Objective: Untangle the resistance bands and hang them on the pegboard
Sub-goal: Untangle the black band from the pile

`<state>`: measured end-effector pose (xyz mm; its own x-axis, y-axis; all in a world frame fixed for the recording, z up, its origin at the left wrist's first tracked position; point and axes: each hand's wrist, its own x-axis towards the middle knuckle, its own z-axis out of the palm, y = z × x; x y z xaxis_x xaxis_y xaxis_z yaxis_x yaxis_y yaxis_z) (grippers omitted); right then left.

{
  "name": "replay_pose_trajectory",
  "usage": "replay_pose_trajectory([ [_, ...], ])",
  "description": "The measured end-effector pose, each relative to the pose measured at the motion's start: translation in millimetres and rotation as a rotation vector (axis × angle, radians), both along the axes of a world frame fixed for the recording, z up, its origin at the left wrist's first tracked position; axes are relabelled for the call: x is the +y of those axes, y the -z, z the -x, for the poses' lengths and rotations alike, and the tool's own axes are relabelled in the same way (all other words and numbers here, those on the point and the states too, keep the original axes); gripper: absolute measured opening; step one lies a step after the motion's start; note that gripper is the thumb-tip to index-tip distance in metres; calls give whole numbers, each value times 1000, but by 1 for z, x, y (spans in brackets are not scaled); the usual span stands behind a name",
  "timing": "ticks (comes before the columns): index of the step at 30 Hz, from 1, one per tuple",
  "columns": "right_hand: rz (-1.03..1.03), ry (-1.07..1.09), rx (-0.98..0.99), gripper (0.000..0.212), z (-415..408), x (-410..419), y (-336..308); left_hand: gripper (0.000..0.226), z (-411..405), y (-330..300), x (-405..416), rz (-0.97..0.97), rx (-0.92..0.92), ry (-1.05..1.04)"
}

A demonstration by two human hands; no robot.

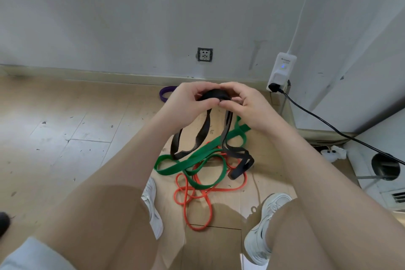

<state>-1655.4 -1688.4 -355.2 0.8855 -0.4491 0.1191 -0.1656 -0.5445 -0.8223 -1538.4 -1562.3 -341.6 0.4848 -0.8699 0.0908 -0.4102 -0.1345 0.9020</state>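
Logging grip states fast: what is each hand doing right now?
Left hand: closed on the black band.
Right hand: closed on the same black band.

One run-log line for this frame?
stage: untangling | both hands: left, right grip black band | green band, orange band tangled on floor | purple band apart | pegboard: unseen

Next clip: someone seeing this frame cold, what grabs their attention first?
Both hands, left hand and right hand, meet at centre frame, pinching the top of a flat black rubber resistance band. Below them on the wooden floor, its hanging loops run into a tangle with a wide green band and a thin orange band. A purple band lies apart near the wall.
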Motion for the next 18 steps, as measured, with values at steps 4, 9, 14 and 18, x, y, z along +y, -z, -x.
replay_pose_trajectory([
  [4,1,2,-44,25,0,-5,-7,15,3,0,0,5,537,-38],
  [9,-248,-10,-130,28,4,-16,-11,12,11,0,-1,79,803,-5],
  [14,-334,99,-173,26,-1,-17,-5,27,26,3,-8,134,542,-85],
  [18,-290,240,-160,31,-9,-14,6,29,28,1,-11,176,315,-173],
])
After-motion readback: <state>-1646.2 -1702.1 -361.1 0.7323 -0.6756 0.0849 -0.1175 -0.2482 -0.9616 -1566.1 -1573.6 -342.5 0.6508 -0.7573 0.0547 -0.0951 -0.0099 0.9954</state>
